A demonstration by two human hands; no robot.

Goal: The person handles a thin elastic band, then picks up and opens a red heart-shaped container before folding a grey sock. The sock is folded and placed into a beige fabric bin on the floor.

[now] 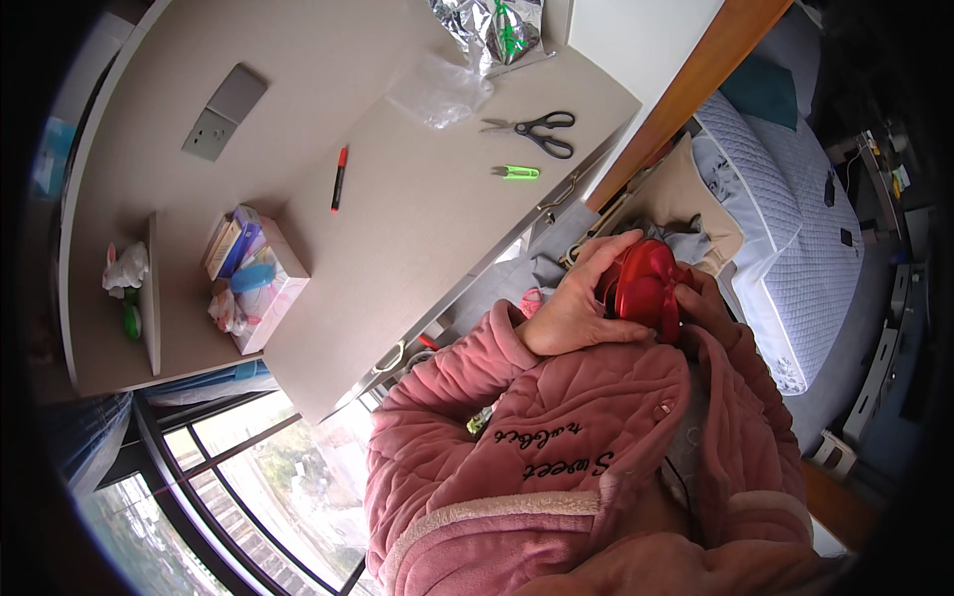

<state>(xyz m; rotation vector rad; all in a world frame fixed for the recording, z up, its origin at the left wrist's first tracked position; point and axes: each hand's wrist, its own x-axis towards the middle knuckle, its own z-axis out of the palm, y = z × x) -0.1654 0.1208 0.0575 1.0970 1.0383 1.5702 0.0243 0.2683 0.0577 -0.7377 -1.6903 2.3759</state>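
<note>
A shiny red box with a red ribbon bow is held up in front of my chest, off to the side of the desk. My left hand wraps its near side, fingers over the top and thumb underneath. On the opposite side my right hand grips it close to the bow, partly hidden by the box. A dark gap shows along the box's left edge; whether the lid is loose I cannot tell. Scissors with black handles and green thread snips lie on the desk beyond my hands.
A red-and-black marker lies further left, and a clear plastic bag and silver foil packaging sit at the back. A box of small items stands at the desk's left end. Right of me is a bed with a quilted cover.
</note>
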